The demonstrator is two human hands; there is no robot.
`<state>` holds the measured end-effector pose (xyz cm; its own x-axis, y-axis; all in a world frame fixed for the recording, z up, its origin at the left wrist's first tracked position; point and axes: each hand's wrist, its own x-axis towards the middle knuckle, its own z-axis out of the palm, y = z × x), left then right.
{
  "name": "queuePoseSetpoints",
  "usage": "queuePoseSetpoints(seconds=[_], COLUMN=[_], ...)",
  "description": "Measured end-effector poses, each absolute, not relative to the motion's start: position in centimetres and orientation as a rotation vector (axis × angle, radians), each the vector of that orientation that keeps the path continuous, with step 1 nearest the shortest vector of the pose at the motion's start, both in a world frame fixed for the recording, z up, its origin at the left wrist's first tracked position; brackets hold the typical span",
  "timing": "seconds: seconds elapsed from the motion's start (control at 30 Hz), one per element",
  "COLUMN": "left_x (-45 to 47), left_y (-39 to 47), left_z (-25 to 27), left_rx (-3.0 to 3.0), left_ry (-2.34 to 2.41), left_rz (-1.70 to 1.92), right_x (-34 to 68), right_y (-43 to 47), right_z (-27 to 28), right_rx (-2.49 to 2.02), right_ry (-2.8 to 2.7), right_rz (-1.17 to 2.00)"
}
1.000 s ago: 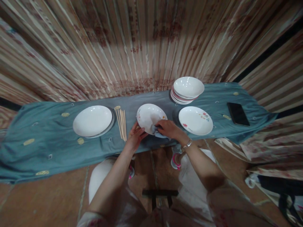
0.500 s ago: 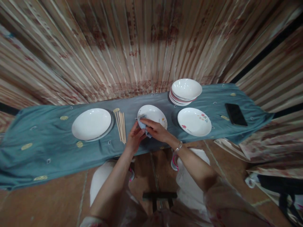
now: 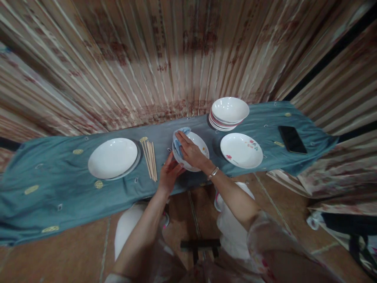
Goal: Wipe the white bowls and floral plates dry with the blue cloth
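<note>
A white plate with a small orange flower print lies in front of me on the cloth-covered table. My left hand grips its near left rim, thumb and fingers around the edge. Over the plate, my right hand presses a light blue cloth against the far left part of the inside and rim. The right fingers lie stretched along the cloth, which is partly hidden under them. Several wooden chopsticks lie just left of my left hand.
To the left is a stack of white plates. A flowered plate lies to the right, with a stack of white bowls behind it. A black phone rests farther right. A pleated curtain hangs behind the table.
My right hand has moved away from me with the blue cloth, now spread over the plate's far left rim. My left hand has left the cloth and holds the plate's near left edge.
</note>
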<state>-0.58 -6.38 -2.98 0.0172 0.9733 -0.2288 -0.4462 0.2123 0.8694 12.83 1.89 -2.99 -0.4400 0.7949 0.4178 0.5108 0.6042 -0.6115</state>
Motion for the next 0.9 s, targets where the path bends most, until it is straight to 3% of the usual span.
queuePoseSetpoints(seconds=[0.5,0.9], left_x=[-0.7,-0.5], left_y=[-6.3,-6.0], left_z=[-2.9,-3.2], left_rx=[0.645,0.631], left_ry=[0.971,0.987], left_rz=[1.261,1.299], right_x=[17.0,18.6], right_y=[1.4,-2.1], right_z=[-2.5,-1.2], right_rx=[-1.668,-1.639], right_ry=[-2.391,-2.748], right_rz=[0.053,0.017])
